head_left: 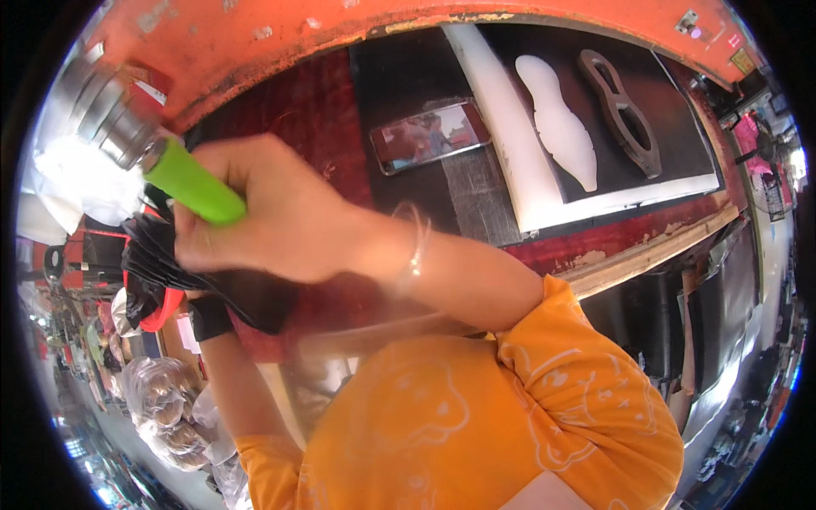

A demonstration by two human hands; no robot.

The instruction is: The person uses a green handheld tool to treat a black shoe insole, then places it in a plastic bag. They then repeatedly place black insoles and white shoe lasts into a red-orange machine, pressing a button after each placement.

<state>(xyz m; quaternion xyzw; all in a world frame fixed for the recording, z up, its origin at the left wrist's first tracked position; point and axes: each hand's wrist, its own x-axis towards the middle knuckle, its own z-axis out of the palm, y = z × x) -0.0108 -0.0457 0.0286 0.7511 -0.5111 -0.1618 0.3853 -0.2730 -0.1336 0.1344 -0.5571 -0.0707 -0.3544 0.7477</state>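
My right hand (276,208) is closed round the bright green handle (195,183) of a tool with a stepped, silvery metal end (110,119). The tool points up and left, and motion smears its outline. Beneath this hand lies a fanned stack of thin black pieces (153,251). My left forearm (234,370) reaches up to that stack, with a black band (208,319) at the wrist. The left hand itself is hidden behind the black pieces and my right hand, so its fingers do not show.
On the dark red table (314,110), a phone (432,136) lies on a black sheet. To its right are a white strip (510,127), a white sole-shaped piece (557,123) and a dark sole-shaped frame (620,110). An orange metal wall (297,34) stands behind. Plastic-wrapped goods (166,408) sit lower left.
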